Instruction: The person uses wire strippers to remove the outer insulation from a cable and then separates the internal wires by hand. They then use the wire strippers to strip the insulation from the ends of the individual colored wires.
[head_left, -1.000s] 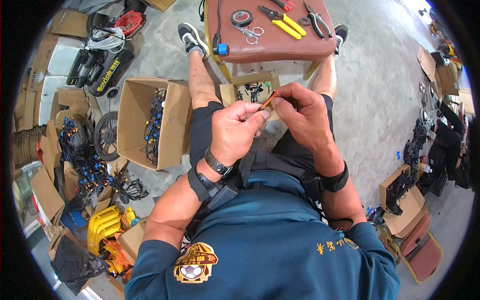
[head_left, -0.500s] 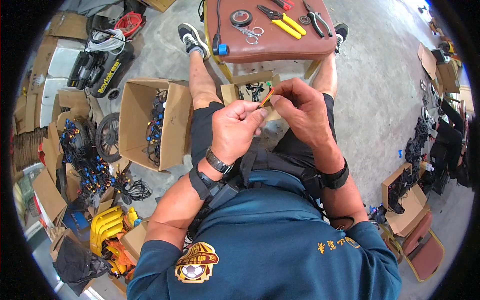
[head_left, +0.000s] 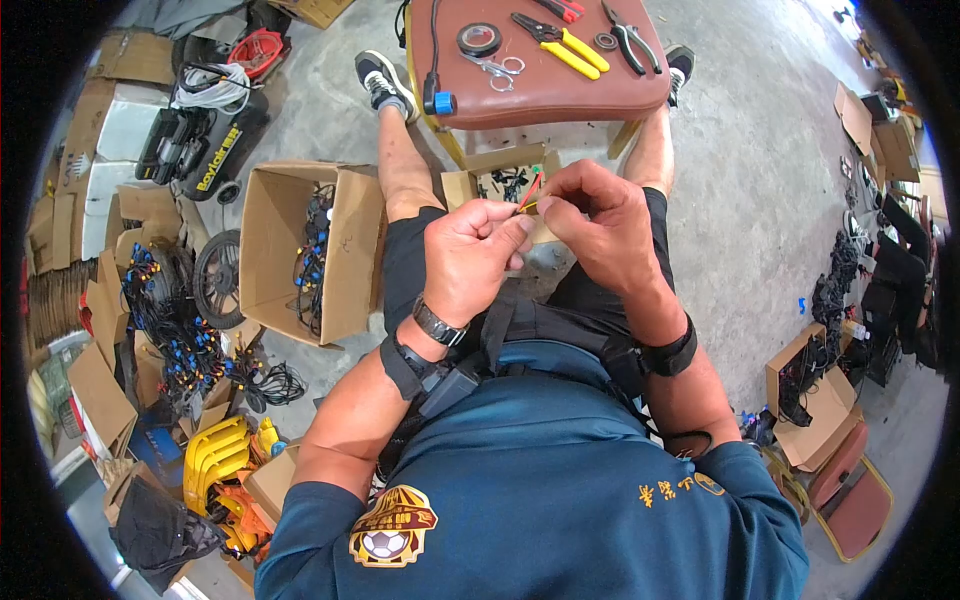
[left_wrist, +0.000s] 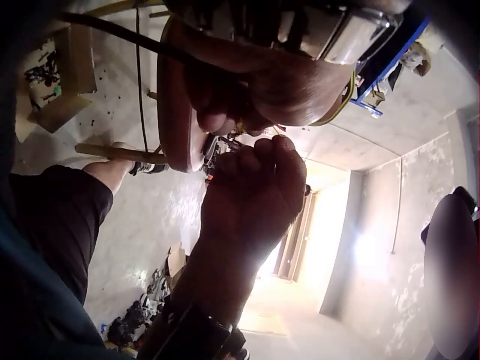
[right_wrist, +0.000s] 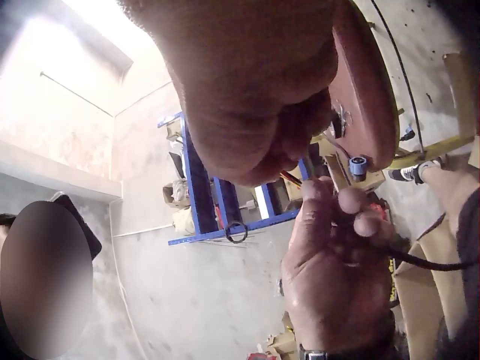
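In the head view my left hand point(head_left: 465, 258) pinches a bundle of thin coloured wires between thumb and forefinger. A red wire point(head_left: 535, 184) sticks up from that pinch, and a yellow wire point(head_left: 529, 207) runs across to the fingertips of my right hand point(head_left: 603, 225), which pinch it. From the left hand a black cable point(right_wrist: 431, 263) trails away in the right wrist view. Both hands meet above the lap, in front of a brown padded seat point(head_left: 520, 104). The wire ends are hidden by the fingers.
On the seat lie black tape point(head_left: 479, 39), scissors point(head_left: 497, 70), yellow-handled wire strippers point(head_left: 570, 50), pliers point(head_left: 630, 40) and a cable with a blue connector point(head_left: 444, 103). A small open carton point(head_left: 458, 188) sits below, a larger carton point(head_left: 275, 250) of cables at left.
The wires ran close together between both hands earlier. Now the red one stands apart, and the yellow one is at the right fingertips. The left hand has barely moved.
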